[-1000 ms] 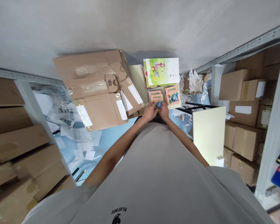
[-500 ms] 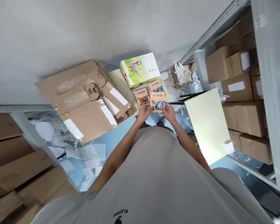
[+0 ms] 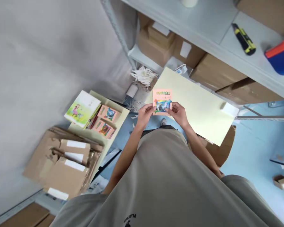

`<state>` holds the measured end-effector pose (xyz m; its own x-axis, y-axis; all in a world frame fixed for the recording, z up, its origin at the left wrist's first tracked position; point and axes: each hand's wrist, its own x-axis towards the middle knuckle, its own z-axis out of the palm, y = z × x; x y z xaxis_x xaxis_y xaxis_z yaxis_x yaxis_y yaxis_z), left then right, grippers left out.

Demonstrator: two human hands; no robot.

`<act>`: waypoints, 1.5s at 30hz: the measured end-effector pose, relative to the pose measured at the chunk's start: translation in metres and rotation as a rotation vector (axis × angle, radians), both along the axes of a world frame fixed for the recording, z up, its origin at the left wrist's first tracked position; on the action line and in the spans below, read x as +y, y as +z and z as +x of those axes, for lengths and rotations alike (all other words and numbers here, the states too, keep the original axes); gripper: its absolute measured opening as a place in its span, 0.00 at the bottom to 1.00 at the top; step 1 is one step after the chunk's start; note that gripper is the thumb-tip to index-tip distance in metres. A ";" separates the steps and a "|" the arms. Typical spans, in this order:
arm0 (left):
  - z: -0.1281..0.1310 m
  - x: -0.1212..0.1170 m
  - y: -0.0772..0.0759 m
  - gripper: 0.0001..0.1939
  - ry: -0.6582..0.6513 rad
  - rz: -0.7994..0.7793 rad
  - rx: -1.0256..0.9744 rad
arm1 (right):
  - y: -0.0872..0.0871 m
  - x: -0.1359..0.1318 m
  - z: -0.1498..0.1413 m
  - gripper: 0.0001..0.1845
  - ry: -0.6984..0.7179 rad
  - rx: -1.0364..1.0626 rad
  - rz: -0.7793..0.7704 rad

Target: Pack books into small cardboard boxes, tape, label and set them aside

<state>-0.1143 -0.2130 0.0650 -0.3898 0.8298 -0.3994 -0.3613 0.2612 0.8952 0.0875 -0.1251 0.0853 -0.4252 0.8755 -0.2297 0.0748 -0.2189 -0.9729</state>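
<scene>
At the centre of the frame, the left hand (image 3: 145, 116) and right hand (image 3: 180, 115) pinch a small rectangular pink paper booklet (image 3: 162, 97) between their fingers at both lower sides, probably to steady it, cover facing up.

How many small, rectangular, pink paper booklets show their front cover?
3. One pink booklet is held in the left hand and right hand; a second booklet and third booklet lie on the cream tabletop on the person's left. More may be hidden beneath those two.
</scene>
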 end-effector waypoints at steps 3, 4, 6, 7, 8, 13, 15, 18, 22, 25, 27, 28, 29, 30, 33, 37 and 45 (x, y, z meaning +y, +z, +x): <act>0.034 0.036 0.008 0.31 -0.074 0.015 -0.008 | 0.007 0.030 0.041 0.37 -0.084 0.022 0.037; 0.043 0.045 0.011 0.32 -0.095 0.023 -0.016 | 0.009 0.038 0.052 0.37 -0.107 0.026 0.039; 0.057 0.063 0.017 0.33 -0.140 0.039 -0.044 | 0.012 0.051 0.072 0.37 -0.146 0.039 0.016; 0.063 0.071 0.019 0.34 -0.163 0.044 -0.061 | 0.014 0.056 0.080 0.37 -0.167 0.051 -0.007; 0.068 0.079 0.021 0.34 -0.185 0.048 -0.077 | 0.015 0.061 0.087 0.37 -0.190 0.064 -0.032; 0.086 0.113 0.028 0.36 -0.271 0.049 -0.097 | 0.016 0.073 0.110 0.37 -0.290 0.098 -0.060; 0.091 0.123 0.030 0.37 -0.278 0.041 -0.073 | 0.015 0.076 0.114 0.37 -0.313 0.098 -0.033; 0.094 0.133 0.032 0.38 -0.261 0.025 -0.024 | 0.011 0.082 0.115 0.37 -0.340 0.089 0.000; 0.094 0.142 0.031 0.38 -0.230 0.018 0.071 | 0.004 0.088 0.115 0.36 -0.369 0.013 0.066; 0.095 0.142 0.031 0.36 -0.178 0.079 0.123 | 0.007 0.087 0.111 0.33 -0.458 -0.101 0.194; 0.099 0.139 0.035 0.33 -0.128 0.134 0.165 | 0.013 0.081 0.102 0.31 -0.451 -0.137 0.244; 0.103 0.136 0.038 0.32 -0.110 0.153 0.190 | 0.017 0.077 0.095 0.30 -0.416 -0.129 0.243; 0.107 0.132 0.042 0.30 -0.103 0.165 0.217 | 0.020 0.072 0.087 0.30 -0.377 -0.109 0.228; 0.113 0.128 0.046 0.29 -0.109 0.170 0.247 | 0.023 0.068 0.079 0.30 -0.343 -0.086 0.208; 0.125 0.115 0.059 0.24 -0.198 0.177 0.343 | 0.028 0.059 0.063 0.31 -0.310 -0.079 0.160; 0.113 0.106 0.067 0.27 -0.216 0.168 0.435 | 0.032 0.060 0.072 0.30 -0.317 -0.086 0.145; 0.080 0.103 0.056 0.38 -0.242 0.069 0.058 | 0.036 0.063 0.095 0.31 -0.200 0.066 0.056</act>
<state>-0.0343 -0.1101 0.1214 -0.1970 0.9263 -0.3211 -0.2436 0.2710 0.9312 0.1825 -0.0617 0.1213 -0.2540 0.9547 -0.1554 -0.0286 -0.1680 -0.9854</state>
